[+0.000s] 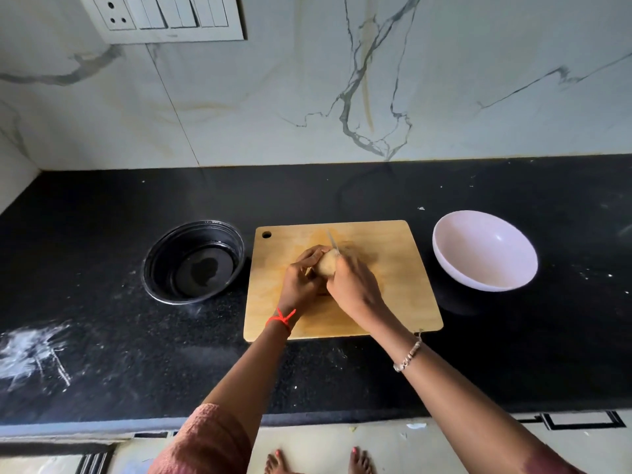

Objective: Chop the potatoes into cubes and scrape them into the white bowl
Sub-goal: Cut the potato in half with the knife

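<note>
- While the left hand (301,280) curls its fingers round the potato (325,264) from the left, it holds it down on the wooden cutting board (393,268), a little to the far side of the board's middle
- The right hand (352,283) is closed in a fist on the knife (331,240); the handle is hidden inside the grip and only the thin blade shows, pointing to the far side
- The blade seems to sit on the far right end of the potato, just beside the left fingertips, but it is too blurred to tell whether it has entered
- The white bowl (485,258) stands on the black countertop (102,217) just right of the board, not touching it
- A black bowl (164,265) sits close against the board's left edge
- A red thread (281,320) is tied on the left wrist and a beaded bracelet (408,356) circles the right wrist
- White powdery smears (30,350) mark the countertop at the near left
- Beyond the counter rises a veined marble wall (273,97), with a switch panel (164,17) at its far left
</note>
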